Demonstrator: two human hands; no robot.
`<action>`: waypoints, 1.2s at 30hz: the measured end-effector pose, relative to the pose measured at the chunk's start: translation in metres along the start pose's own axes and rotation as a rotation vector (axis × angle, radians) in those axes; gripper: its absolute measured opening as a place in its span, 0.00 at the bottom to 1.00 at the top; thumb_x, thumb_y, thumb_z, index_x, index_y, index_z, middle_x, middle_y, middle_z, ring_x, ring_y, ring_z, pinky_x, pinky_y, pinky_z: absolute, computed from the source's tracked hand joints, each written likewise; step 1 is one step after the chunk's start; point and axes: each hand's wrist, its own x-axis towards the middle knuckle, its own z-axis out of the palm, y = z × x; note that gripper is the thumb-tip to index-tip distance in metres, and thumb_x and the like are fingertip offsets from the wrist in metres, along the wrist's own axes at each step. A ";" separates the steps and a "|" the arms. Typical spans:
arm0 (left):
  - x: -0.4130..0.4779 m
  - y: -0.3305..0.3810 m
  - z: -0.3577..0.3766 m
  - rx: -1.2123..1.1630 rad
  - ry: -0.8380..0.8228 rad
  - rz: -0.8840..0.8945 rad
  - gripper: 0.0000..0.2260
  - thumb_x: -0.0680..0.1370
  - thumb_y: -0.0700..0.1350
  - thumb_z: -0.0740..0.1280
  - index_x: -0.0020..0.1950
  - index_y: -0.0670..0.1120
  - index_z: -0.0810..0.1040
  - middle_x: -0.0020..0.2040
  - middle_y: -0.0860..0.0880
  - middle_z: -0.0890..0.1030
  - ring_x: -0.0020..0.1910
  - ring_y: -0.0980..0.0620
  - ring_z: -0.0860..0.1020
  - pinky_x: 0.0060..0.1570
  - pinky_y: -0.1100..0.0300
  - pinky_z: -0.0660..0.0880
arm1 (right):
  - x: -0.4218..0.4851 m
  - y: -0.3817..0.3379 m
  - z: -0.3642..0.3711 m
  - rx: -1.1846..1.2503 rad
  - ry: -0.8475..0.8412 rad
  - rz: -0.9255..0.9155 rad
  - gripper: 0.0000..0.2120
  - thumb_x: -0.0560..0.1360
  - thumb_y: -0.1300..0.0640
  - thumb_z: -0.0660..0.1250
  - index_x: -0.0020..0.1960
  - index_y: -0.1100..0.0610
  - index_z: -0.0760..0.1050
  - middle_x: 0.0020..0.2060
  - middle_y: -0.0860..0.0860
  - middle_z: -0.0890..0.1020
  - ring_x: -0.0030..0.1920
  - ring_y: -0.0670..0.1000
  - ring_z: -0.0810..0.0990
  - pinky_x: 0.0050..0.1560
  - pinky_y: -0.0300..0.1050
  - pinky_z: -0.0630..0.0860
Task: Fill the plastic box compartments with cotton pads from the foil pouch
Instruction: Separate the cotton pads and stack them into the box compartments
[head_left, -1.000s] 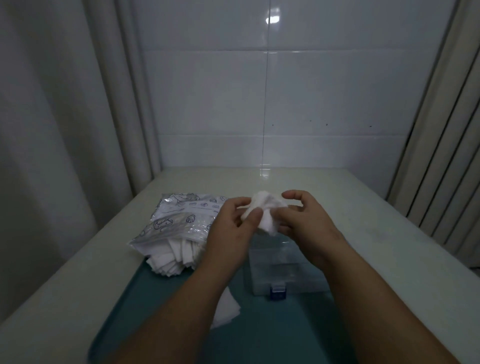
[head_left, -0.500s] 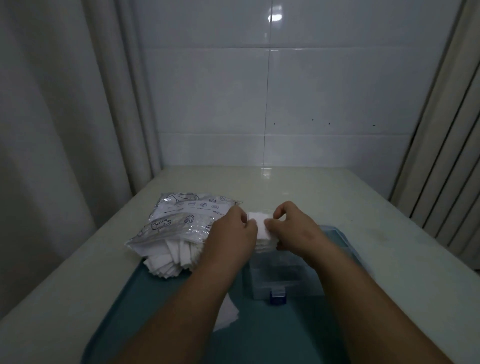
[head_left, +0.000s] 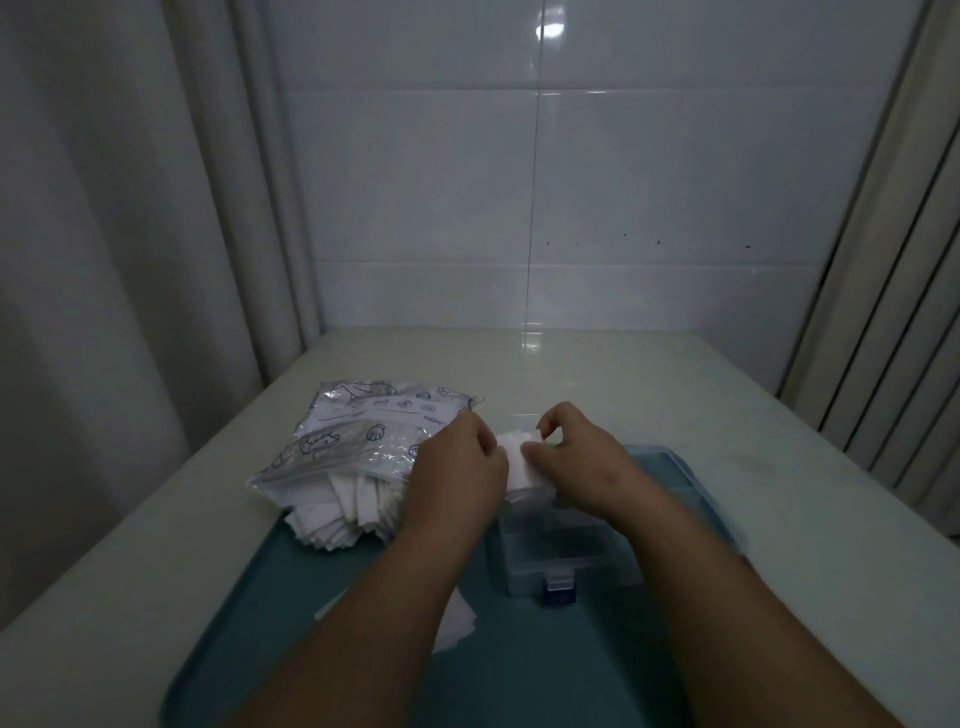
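Observation:
A clear plastic box (head_left: 550, 551) with a blue latch stands on a teal tray (head_left: 519, 665). Over its far compartments my left hand (head_left: 457, 467) and my right hand (head_left: 576, 462) both pinch a small stack of white cotton pads (head_left: 519, 462), low against the box. The foil pouch (head_left: 363, 436) lies to the left, with several white pads (head_left: 337, 514) spilling from its open near end onto the tray. My arms hide most of the box's compartments.
A loose white pad (head_left: 457, 623) lies on the tray under my left forearm. The tray sits on a pale table (head_left: 779, 493). Curtains hang on the left and right, with a tiled wall behind.
Both hands have moved down from above the box, with the crumpled pads flattened and lowered onto the box's far end.

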 end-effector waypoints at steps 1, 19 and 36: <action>-0.001 0.000 0.000 0.027 0.005 0.019 0.02 0.77 0.44 0.65 0.45 0.49 0.76 0.40 0.51 0.79 0.40 0.52 0.77 0.40 0.59 0.72 | 0.000 0.000 0.000 0.000 -0.006 0.007 0.07 0.78 0.49 0.62 0.53 0.48 0.65 0.44 0.50 0.75 0.43 0.53 0.78 0.50 0.56 0.81; -0.006 0.002 0.003 0.161 -0.046 0.167 0.08 0.77 0.47 0.67 0.54 0.49 0.82 0.52 0.50 0.83 0.51 0.51 0.79 0.50 0.61 0.72 | -0.004 0.004 0.004 -0.224 0.074 -0.027 0.05 0.78 0.47 0.63 0.49 0.48 0.72 0.47 0.49 0.79 0.46 0.52 0.78 0.50 0.52 0.78; -0.006 -0.001 0.005 0.316 -0.225 0.222 0.17 0.75 0.41 0.64 0.63 0.46 0.77 0.60 0.46 0.72 0.59 0.46 0.75 0.54 0.58 0.70 | -0.006 0.004 0.001 -0.120 0.029 -0.003 0.01 0.77 0.52 0.66 0.48 0.46 0.75 0.46 0.47 0.77 0.44 0.50 0.78 0.47 0.46 0.77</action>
